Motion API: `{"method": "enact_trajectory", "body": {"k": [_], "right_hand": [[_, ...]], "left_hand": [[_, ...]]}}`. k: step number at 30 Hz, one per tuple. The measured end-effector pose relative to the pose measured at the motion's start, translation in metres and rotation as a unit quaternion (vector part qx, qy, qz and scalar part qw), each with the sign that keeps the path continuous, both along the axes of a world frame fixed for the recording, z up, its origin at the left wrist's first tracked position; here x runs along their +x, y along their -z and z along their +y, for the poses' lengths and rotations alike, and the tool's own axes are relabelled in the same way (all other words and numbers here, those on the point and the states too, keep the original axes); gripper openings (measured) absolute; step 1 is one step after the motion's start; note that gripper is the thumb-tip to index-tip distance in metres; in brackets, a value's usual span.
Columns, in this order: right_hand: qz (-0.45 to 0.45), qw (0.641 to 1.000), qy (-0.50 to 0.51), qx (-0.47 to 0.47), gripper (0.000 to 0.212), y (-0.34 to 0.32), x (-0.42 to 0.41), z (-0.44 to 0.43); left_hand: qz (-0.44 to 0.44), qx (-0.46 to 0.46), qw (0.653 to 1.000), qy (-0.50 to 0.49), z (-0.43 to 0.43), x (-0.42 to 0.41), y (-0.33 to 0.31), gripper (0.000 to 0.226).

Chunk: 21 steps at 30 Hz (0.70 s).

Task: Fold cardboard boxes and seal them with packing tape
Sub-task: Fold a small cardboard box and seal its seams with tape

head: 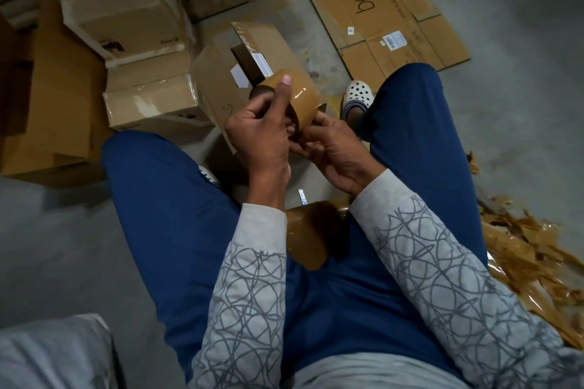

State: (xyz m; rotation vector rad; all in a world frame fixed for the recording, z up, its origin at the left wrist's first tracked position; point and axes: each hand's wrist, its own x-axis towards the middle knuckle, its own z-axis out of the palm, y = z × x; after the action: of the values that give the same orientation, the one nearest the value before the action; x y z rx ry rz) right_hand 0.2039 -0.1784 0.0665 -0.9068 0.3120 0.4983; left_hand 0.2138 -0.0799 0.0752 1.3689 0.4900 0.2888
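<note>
I sit on the floor with a roll of brown packing tape [305,101] held up between my knees. My left hand [262,136] grips the roll, thumb stretched over its outer face. My right hand [331,148] pinches at the roll's lower edge, where the tape end seems to be. Just beyond the roll stands a small open cardboard box [221,73] with its flaps up. A second roll of brown tape [313,234] lies in my lap between my forearms.
Taped and open boxes [151,101] are piled at the left, with a taller one [123,9] behind. A flattened "boat" carton [379,6] lies on the concrete floor at the upper right. Crumpled used tape [531,265] litters the floor at my right.
</note>
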Motion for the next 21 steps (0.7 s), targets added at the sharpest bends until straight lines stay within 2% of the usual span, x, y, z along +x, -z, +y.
{"method": "enact_trajectory", "body": {"k": [4,6,9,12,15,18,21], "right_hand": [[-0.024,0.996,-0.046,0.074,0.057,-0.002,0.005,-0.012],[-0.029,0.999,-0.017,0.021,0.062,0.002,0.007,-0.010],[-0.036,0.989,0.102,-0.096,0.045,0.007,0.007,-0.002],[-0.087,0.976,0.132,-0.150,0.023,0.010,0.004,-0.001],[-0.123,0.965,0.151,-0.177,0.022,0.011,0.003,0.000],[-0.129,0.958,0.180,-0.180,0.020,0.013,0.004,0.001],[-0.129,0.959,0.185,-0.173,0.014,0.012,0.003,-0.002]], "left_hand": [[-0.002,-0.072,0.997,-0.040,0.010,0.002,-0.004,0.021],[0.000,-0.119,0.992,-0.046,0.011,0.000,-0.003,0.014],[0.000,-0.128,0.990,-0.052,0.008,-0.002,0.006,0.013],[-0.020,-0.155,0.987,-0.044,0.003,-0.002,0.015,0.011],[-0.027,-0.152,0.988,-0.024,-0.001,-0.004,0.021,0.014],[-0.038,-0.123,0.992,-0.010,-0.005,-0.006,0.023,0.014],[-0.046,-0.137,0.989,-0.001,-0.009,-0.008,0.023,0.010]]}}
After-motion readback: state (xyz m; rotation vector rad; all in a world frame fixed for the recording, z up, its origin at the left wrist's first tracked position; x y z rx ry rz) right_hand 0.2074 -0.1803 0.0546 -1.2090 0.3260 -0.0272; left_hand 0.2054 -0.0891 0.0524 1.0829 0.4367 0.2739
